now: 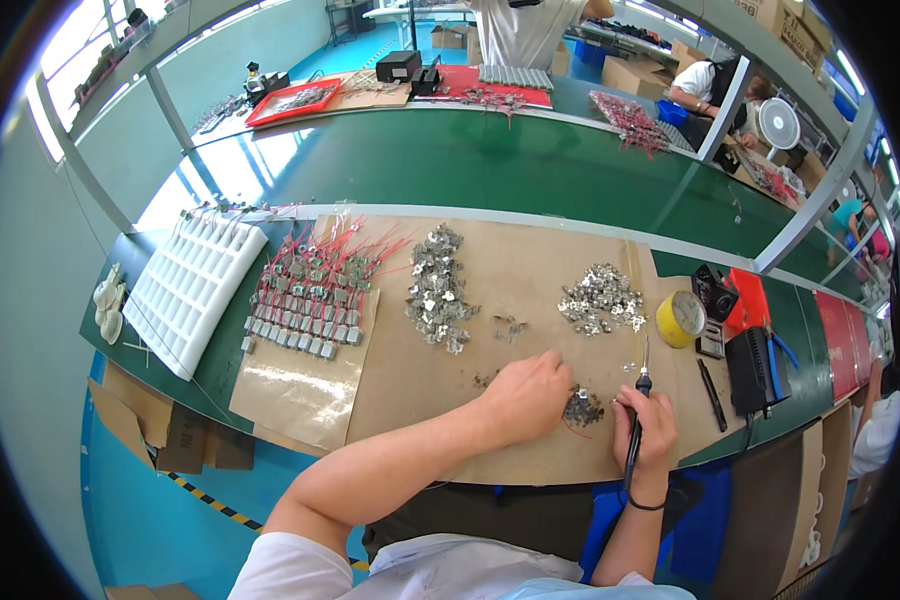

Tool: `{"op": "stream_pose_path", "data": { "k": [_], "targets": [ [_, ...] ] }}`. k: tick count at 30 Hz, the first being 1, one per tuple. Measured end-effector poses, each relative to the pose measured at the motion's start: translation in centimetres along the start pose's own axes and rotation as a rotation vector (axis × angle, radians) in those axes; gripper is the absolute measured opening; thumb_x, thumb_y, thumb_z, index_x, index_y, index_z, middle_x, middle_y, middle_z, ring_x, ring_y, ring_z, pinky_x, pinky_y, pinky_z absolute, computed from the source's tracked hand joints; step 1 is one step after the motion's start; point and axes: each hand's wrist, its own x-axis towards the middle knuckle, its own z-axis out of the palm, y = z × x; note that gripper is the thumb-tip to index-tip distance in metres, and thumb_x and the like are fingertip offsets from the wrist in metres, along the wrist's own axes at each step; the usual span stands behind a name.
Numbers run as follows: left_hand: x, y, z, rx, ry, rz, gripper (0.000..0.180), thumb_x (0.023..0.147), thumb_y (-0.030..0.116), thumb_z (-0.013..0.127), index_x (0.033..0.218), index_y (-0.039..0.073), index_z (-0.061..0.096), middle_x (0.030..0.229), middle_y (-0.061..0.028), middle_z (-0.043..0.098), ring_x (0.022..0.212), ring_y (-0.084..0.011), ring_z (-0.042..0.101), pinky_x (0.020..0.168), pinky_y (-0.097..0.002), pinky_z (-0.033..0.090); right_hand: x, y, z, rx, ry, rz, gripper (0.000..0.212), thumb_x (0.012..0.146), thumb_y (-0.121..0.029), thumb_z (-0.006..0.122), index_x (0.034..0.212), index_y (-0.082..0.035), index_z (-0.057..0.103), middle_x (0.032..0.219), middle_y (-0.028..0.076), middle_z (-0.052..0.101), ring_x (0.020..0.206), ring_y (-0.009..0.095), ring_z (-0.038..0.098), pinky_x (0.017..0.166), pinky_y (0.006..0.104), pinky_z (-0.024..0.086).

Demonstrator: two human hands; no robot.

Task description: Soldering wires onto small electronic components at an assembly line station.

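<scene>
My right hand (pixel 653 428) is closed around the dark handle of a soldering iron (pixel 642 390), whose thin tip points away from me. My left hand (pixel 532 398) rests low over the brown board with its fingers curled and pinched together; whatever lies between them is hidden. Between both hands is a small heap of dark metal pieces (pixel 583 408), with a thin red wire beside it. Farther off lies a pile of shiny metal parts (pixel 602 299). A longer pile of metal parts (pixel 438 292) stretches out to the left.
Rows of small grey blocks with red wires (pixel 305 305) lie left, beside a white compartment tray (pixel 198 285). At right are a yellow tape roll (pixel 681 319), a black pen (pixel 712 395) and a black box (pixel 754 370). A metal rail crosses behind; other people sit beyond.
</scene>
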Motion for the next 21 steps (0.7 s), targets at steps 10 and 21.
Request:
{"op": "stream_pose_path", "data": {
  "k": [10, 21],
  "targets": [
    [-0.4, 1.0, -0.4, -0.01, -0.076, -0.036, 0.015, 0.095, 0.018, 0.068, 0.095, 0.003, 0.07, 0.097, -0.016, 0.066, 0.094, -0.0371, 0.069, 0.083, -0.0477, 0.057, -1.1, 0.2, -0.3, -0.025, 0.027, -0.001, 0.038, 0.079, 0.011, 0.08, 0.114, -0.003, 0.072, 0.085, 0.015, 0.068, 0.075, 0.034, 0.062, 0.068, 0.0436, 0.052],
    [0.5, 0.3, -1.0, -0.057, 0.012, -0.049, 0.011, 0.091, 0.013, 0.074, 0.093, 0.003, 0.07, 0.095, -0.016, 0.066, 0.087, -0.0398, 0.068, 0.078, -0.0486, 0.055, -0.2, 1.0, 0.2, 0.034, 0.022, 0.028, 0.042, 0.079, 0.014, 0.077, 0.116, -0.004, 0.073, 0.083, 0.013, 0.067, 0.072, 0.033, 0.062, 0.067, 0.0418, 0.051]
  ]
}}
